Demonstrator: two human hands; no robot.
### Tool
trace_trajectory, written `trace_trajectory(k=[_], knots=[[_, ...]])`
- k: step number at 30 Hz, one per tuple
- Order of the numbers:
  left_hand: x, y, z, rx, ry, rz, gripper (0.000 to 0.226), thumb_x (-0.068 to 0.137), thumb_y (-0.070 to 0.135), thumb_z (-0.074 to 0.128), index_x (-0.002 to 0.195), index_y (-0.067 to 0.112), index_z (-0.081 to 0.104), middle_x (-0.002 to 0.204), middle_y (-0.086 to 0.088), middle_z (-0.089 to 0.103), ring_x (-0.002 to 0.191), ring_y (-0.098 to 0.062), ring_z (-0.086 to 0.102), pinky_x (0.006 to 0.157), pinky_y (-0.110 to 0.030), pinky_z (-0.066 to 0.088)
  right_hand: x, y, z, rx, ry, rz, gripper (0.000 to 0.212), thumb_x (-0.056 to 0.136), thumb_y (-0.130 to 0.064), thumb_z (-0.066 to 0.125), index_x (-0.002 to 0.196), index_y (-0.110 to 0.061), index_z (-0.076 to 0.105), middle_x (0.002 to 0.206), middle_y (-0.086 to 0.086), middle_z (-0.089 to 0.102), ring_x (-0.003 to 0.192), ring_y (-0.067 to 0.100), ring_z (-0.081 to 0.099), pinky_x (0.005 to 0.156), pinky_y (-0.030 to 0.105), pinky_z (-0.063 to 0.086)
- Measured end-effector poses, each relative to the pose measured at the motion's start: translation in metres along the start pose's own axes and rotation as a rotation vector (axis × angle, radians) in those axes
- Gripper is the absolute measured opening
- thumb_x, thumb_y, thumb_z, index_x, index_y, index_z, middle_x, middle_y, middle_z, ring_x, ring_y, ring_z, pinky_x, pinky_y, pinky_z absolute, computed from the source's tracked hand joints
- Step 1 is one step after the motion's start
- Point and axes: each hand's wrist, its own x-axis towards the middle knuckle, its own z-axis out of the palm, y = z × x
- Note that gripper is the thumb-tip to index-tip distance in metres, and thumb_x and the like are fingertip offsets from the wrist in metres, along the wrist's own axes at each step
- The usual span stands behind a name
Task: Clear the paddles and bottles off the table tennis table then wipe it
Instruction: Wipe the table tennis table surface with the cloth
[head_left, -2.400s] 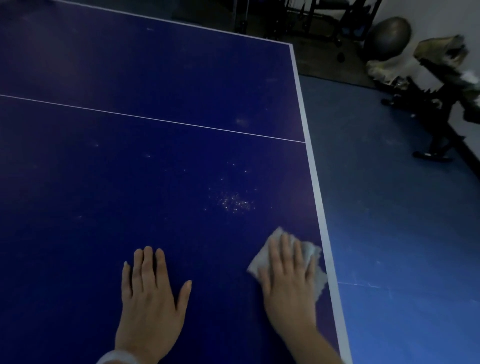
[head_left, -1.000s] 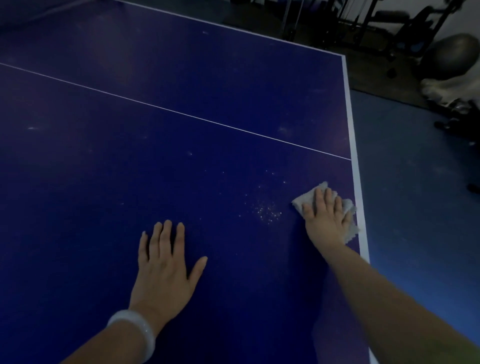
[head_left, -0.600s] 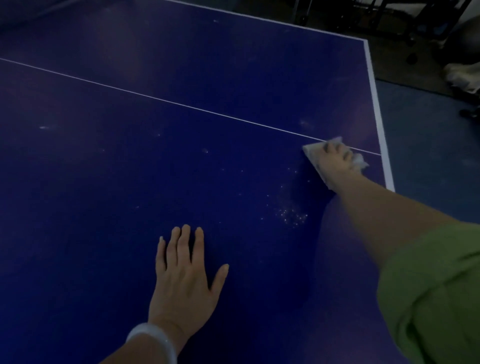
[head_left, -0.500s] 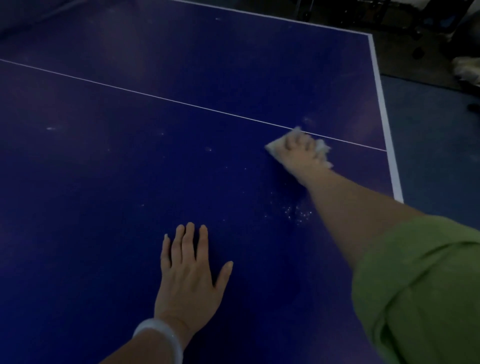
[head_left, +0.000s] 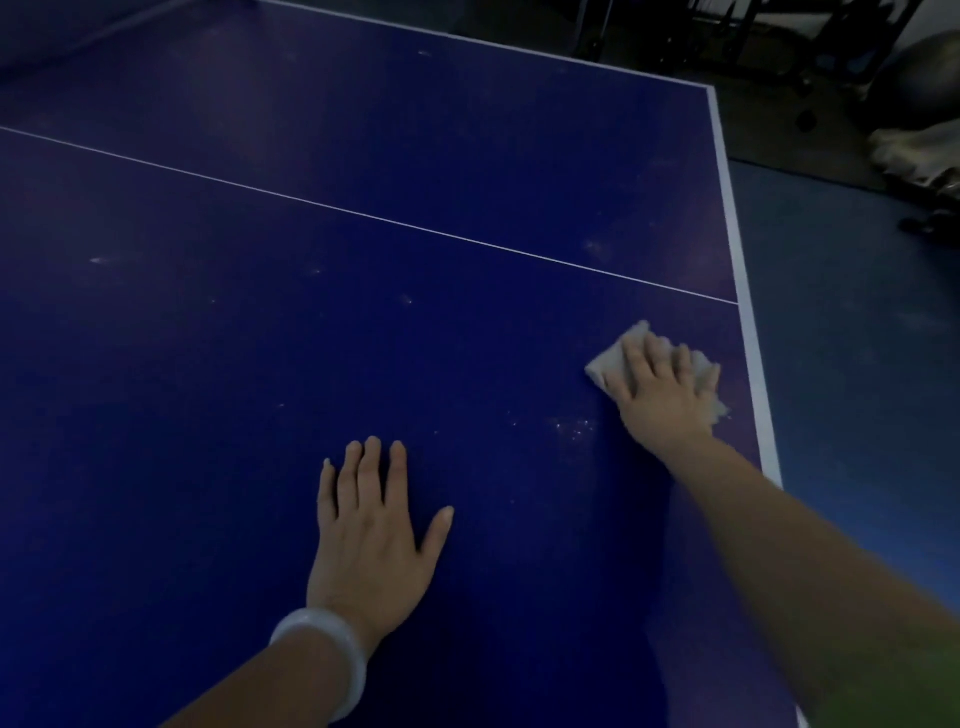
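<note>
While the right hand (head_left: 662, 400) presses a crumpled white cloth (head_left: 613, 358) flat on the blue desk (head_left: 260, 364) near its right edge, fingers straight and slightly spread over it, the cloth's long axis slants from far-left to near-right. No writing can be read anywhere. The left hand (head_left: 369, 535) rests palm-down nearer the near edge, fingers wide, holding nothing, a pale bangle (head_left: 332, 649) on its wrist. White specks (head_left: 574, 428) lie between the hands; a thin white line (head_left: 363, 218) crosses beyond

It was a dim games or exercise room: beyond the dark blue, white-lined table tennis worktop (head_left: 363, 156) stood black metal exercise frames (head_left: 779, 41), with a grey gym ball (head_left: 924, 78) to their right, on blue flooring (head_left: 857, 364).
</note>
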Motion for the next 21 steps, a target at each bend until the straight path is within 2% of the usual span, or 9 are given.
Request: trace_trajectory(k=[3,6,9,11,13,15,17,19,21], knots=[[-0.001,0.000,0.001,0.009,0.004,-0.002,0.085,0.093,0.068,0.017,0.149,0.007,0.034,0.151,-0.021,0.037,0.143,-0.035,0.029,0.117,-0.056,0.022,-0.041,-0.036,0.021,0.020,0.062,0.088,0.063,0.101,-0.053,0.011,0.155,-0.027,-0.009,0.164,0.009,-0.006,0.149,0.037,-0.003,0.115,0.065,-0.001],[0.000,0.000,0.001,0.025,0.011,-0.006,0.087,0.092,0.069,0.014,0.149,0.007,0.035,0.151,-0.021,0.036,0.143,-0.034,0.029,0.118,-0.055,0.020,-0.085,-0.091,0.039,0.047,0.147,-0.256,0.064,0.100,-0.052,0.012,0.156,-0.025,-0.004,0.164,0.005,-0.004,0.150,0.034,-0.004,0.116,0.064,-0.004],[0.000,0.000,0.002,0.022,0.038,0.003,0.087,0.092,0.068,0.015,0.149,0.006,0.035,0.151,-0.022,0.036,0.142,-0.035,0.029,0.118,-0.054,0.019,-0.095,-0.081,0.035,0.043,0.090,-0.499,0.065,0.097,-0.057,0.005,0.156,-0.030,0.000,0.164,-0.003,-0.007,0.150,0.026,-0.009,0.118,0.058,-0.006],[0.000,0.001,0.002,0.010,0.048,0.009,0.086,0.092,0.068,0.016,0.149,0.006,0.034,0.151,-0.022,0.036,0.143,-0.035,0.028,0.118,-0.055,0.019,-0.076,-0.036,0.033,-0.016,0.124,-0.390,0.068,0.093,-0.053,-0.001,0.156,-0.028,-0.003,0.164,0.002,-0.002,0.150,0.032,-0.004,0.118,0.061,0.001],[0.000,0.002,0.002,-0.002,0.050,0.011,0.087,0.092,0.068,0.016,0.149,0.006,0.033,0.151,-0.022,0.034,0.143,-0.035,0.026,0.119,-0.054,0.017,-0.058,0.015,0.029,-0.008,0.140,-0.108,0.069,0.090,-0.049,-0.003,0.155,-0.025,-0.005,0.163,0.008,0.001,0.148,0.038,0.003,0.115,0.064,0.007],[0.000,0.002,0.002,-0.015,0.047,0.009,0.087,0.092,0.069,0.015,0.150,0.007,0.032,0.153,-0.022,0.032,0.145,-0.035,0.024,0.120,-0.054,0.015,-0.053,0.046,0.025,0.109,0.099,0.144,0.062,0.098,-0.051,0.002,0.155,-0.028,-0.008,0.164,0.007,-0.004,0.149,0.034,-0.002,0.118,0.061,0.001],[0.000,0.002,0.001,-0.015,0.037,0.005,0.087,0.092,0.069,0.014,0.151,0.007,0.030,0.154,-0.021,0.031,0.145,-0.035,0.023,0.120,-0.053,0.014,-0.064,0.039,0.028,0.166,0.088,0.255,0.062,0.100,-0.053,0.005,0.155,-0.029,-0.008,0.164,0.006,-0.007,0.150,0.032,-0.006,0.118,0.059,-0.002],[-0.001,0.003,0.000,-0.004,0.033,0.000,0.087,0.092,0.069,0.014,0.151,0.007,0.031,0.153,-0.021,0.032,0.145,-0.034,0.023,0.120,-0.054,0.016,-0.085,0.004,0.035,0.098,0.124,0.139,0.063,0.100,-0.054,0.003,0.155,-0.028,-0.011,0.164,0.007,-0.009,0.150,0.035,-0.004,0.117,0.062,0.000],[-0.001,0.004,-0.002,0.006,0.036,-0.004,0.086,0.092,0.068,0.014,0.150,0.007,0.032,0.153,-0.021,0.033,0.144,-0.034,0.025,0.119,-0.054,0.018,-0.108,-0.040,0.045,0.071,0.135,-0.157,0.063,0.100,-0.054,0.004,0.156,-0.027,-0.008,0.163,0.004,-0.009,0.150,0.033,-0.005,0.118,0.062,-0.001]])
